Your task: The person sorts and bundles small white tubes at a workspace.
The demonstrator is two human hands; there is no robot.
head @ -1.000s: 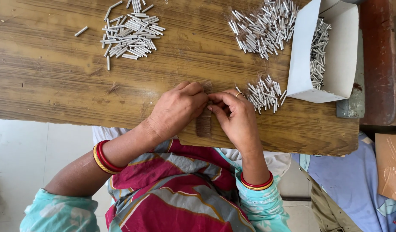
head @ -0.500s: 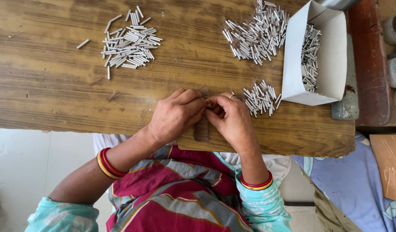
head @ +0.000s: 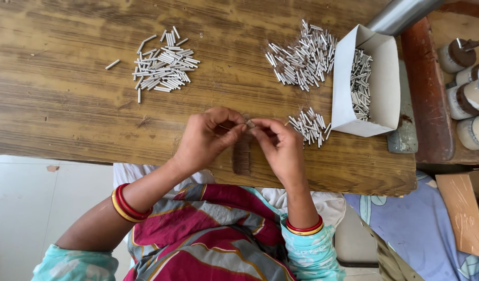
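brown wooden table (head: 68, 104), silver tubes (head: 164, 67), white box (head: 385, 78)

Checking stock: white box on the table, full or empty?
Partly filled. The open white box holds a loose row of small white tubes along one side; the rest of its floor is bare.

Wooden table (head: 68, 114): worn, matt planks with rough, streaked grain and a dark scuffed patch at the near edge. Small tubes (head: 164, 70) heaped toward the far edge: pale, smooth, with a dull metallic or paper sheen; which one cannot be told. Open box (head: 390, 78) at the right edge: matt white cardboard. Pipe (head: 400, 15) at the far right corner: smooth brushed metal. Bangles (head: 126, 204): glossy red and yellow, plastic-like. Garment (head: 213, 244): soft patterned cloth.
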